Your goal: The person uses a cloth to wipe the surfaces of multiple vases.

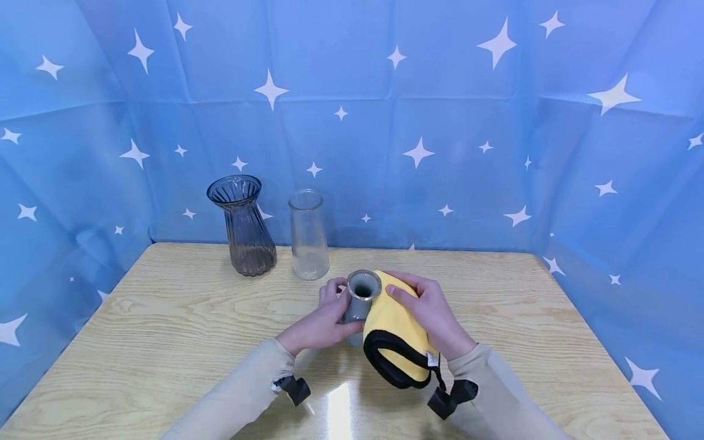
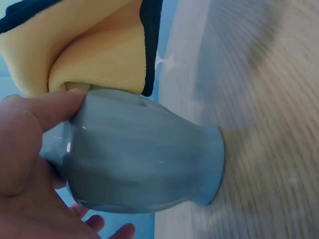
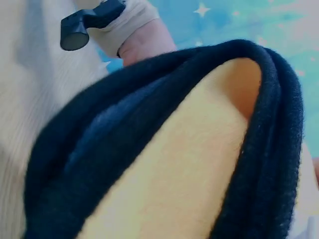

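A grey-blue glazed vase with a flared mouth stands roughly upright in front of me. My left hand grips it around the neck, thumb on the near side. In the left wrist view the vase's rounded body narrows to a foot close to the tabletop; whether it touches is unclear. My right hand pinches a folded yellow cloth with black edging, thumb on top, other fingers mostly hidden behind it. The cloth lies against the vase's right side, just below the rim. Its black-edged folds fill the right wrist view.
At the back left of the wooden table stand a dark ribbed glass vase and a clear glass vase. Blue curtains with white stars enclose the back and sides. Each wrist wears a black strap-on camera.
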{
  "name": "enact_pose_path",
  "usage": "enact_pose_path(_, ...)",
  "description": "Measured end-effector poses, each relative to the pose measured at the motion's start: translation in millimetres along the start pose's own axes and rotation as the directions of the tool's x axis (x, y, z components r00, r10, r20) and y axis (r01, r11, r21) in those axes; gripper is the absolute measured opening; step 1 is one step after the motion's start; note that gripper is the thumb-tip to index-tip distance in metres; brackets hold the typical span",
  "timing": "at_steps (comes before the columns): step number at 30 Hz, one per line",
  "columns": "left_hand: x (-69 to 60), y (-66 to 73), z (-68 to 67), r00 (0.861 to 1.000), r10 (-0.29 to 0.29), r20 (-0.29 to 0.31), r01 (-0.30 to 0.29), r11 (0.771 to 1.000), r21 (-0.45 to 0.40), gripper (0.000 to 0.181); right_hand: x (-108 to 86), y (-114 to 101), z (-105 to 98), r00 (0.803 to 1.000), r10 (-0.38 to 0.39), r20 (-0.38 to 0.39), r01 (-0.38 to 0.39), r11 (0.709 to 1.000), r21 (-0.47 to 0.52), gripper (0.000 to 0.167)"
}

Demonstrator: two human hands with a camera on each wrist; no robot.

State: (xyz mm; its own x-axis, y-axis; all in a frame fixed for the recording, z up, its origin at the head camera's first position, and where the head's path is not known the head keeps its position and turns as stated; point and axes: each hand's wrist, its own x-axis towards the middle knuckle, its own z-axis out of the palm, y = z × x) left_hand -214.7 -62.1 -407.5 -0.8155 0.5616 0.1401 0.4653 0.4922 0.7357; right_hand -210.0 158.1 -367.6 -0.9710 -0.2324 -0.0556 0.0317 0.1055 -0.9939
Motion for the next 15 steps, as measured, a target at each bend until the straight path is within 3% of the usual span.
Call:
enact_pose_path(3, 0.3, 1.9, -1.5, 1.000, 0.009, -0.019, -0.009, 1.000, 0.006, 0.060, -0.2, 0, -1, 1.000, 0.012, 0.003, -0.013, 0.999, 0.034, 0.038)
enact_pose_path(5, 0.4, 2.8, -1.4, 0.999, 0.016, -0.039, -0.016, 1.000, 0.012, 0.058, 0.2, 1, -1, 1.000, -0.013, 0.010, 0.013, 1.000, 0.005, 0.038)
enact_pose_path(7, 0.4, 3.7, -0.8, 0.998, 0.023, -0.061, -0.022, 1.000, 0.012, 0.057, 1.1, 3, 0, 0.997, -0.069, 0.019, 0.070, 0.995, -0.071, 0.038)
enact_pose_path(9, 0.2, 4.6, 0.2, 0.996, 0.027, -0.083, -0.026, 1.000, 0.007, 0.057, 3.2, 6, 2, 0.987, -0.156, 0.031, 0.159, 0.963, -0.219, 0.038)
enact_pose_path(11, 0.1, 5.3, 1.2, 0.995, 0.025, -0.098, -0.024, 1.000, 0.004, 0.058, 5.6, 10, 4, 0.963, -0.266, 0.050, 0.264, 0.879, -0.397, 0.038)
enact_pose_path(15, -1.7, 6.7, 1.8, 0.993, 0.003, -0.114, -0.004, 1.000, -0.003, 0.062, 9.5, 17, 3, 0.907, -0.403, 0.124, 0.384, 0.668, -0.637, 0.038)
